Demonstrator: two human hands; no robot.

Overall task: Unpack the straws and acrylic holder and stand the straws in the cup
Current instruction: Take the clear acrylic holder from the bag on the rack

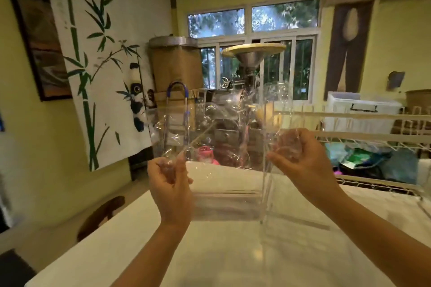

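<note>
Left hand: we are gripping the left edge of the clear plastic wrap (210, 123) with our left hand (171, 184), fingers curled tight around a bunched fold of it.
Right hand: our right hand (300, 163) is clenching the right side of the same wrap, with crumpled film showing between the fingers (286, 147).
Wrap: we are holding it raised above the white table (210, 251), stretched between both hands, so the room behind is showing through it with glare and creases.
Acrylic holder: the clear acrylic holder (233, 202) is sitting low inside the wrap, between our two wrists; its straight edges and a vertical corner near the right hand are catching the light, and we cannot tell whether its base is touching the table.
Straws: a thin pale stick-like shape is slanting inside the film near the left hand, but it is too blurred for us to call it a straw.
Cup: we are not making one out in this view.
Behind the wrap: a metal machine with a funnel top (253, 53) is standing before the windows (254, 23).
Right side: a white wire rack (373, 137) is standing at the table's far right.
Left wall: a bamboo and panda hanging (100, 65) is covering it.
</note>
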